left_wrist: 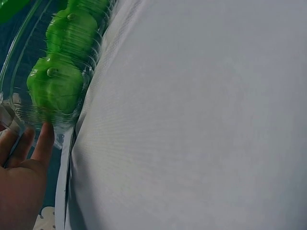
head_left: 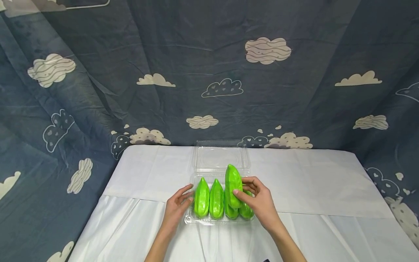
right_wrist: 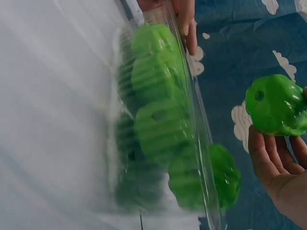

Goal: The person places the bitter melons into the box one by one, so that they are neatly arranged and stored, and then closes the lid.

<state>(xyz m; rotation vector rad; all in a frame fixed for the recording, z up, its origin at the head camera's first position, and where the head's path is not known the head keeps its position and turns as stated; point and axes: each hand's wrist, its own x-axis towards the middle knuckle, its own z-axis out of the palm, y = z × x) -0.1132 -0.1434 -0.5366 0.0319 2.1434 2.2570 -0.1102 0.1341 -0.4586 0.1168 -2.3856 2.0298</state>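
Observation:
A clear plastic clamshell box (head_left: 218, 221) stands on the white cloth with its hinged lid (head_left: 222, 159) folded back. Several bright green ridged gourds (head_left: 202, 198) lie side by side inside, their pointed ends facing away. Over the right half of the box, my right hand (head_left: 258, 200) holds another green gourd (head_left: 233, 183) between thumb and fingers. That gourd (right_wrist: 276, 105) is raised clear of the box in the right wrist view. My left hand (head_left: 178, 207) is at the left end of the box, its rather straight fingers (left_wrist: 45, 141) touching the wall.
White cloth (head_left: 147, 174) covers the table on both sides of the box. Behind it hangs a dark blue curtain (head_left: 183, 105) with a cloud print, which also runs along the left and right sides. A small dark object (head_left: 266, 260) shows at the bottom edge.

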